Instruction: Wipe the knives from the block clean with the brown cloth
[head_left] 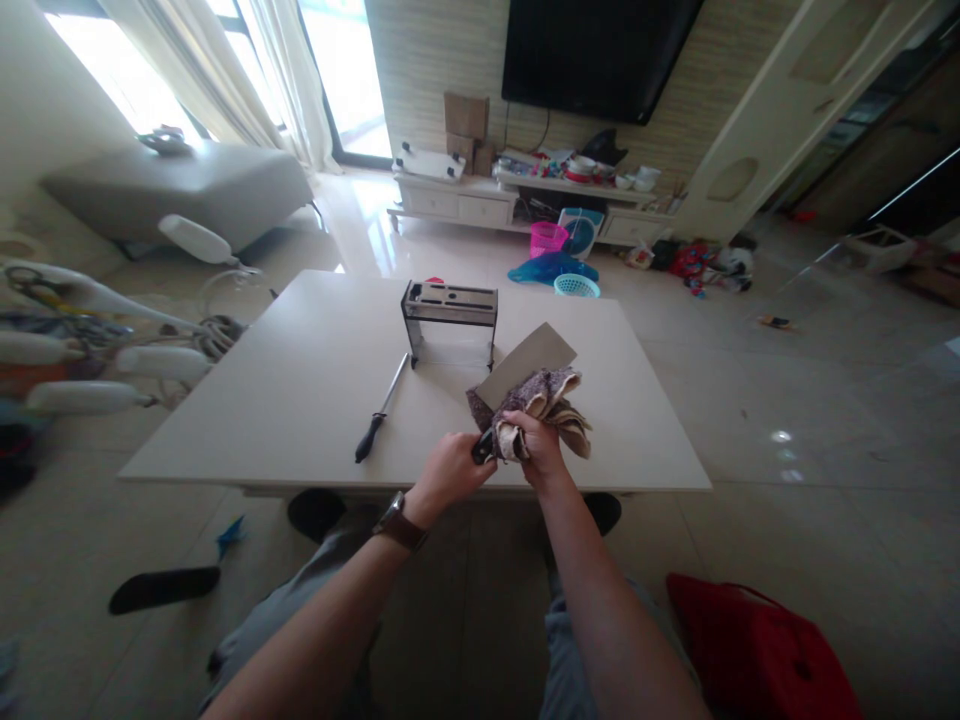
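My left hand [455, 468], with a watch at its wrist, is wrapped round the dark handle of a cleaver [532, 360]. The broad grey blade tilts up to the right above the table's near edge. Bunched in my right hand [538, 447] is a mottled purple and beige cloth [546, 395], pressed against the blade's lower side. Part of the blade is hidden behind its folds. On the table to the left lies a sharpening steel [381, 410] with a black handle. Beyond it stands a knife block [451, 305] with a metal slotted top and clear sides.
The white table [292, 400] ends just in front of my legs. A red bag [765, 650] lies on the floor at the right. Across the room are a low cabinet [484, 210], a pink basket [547, 238] and a light blue basket [577, 287].
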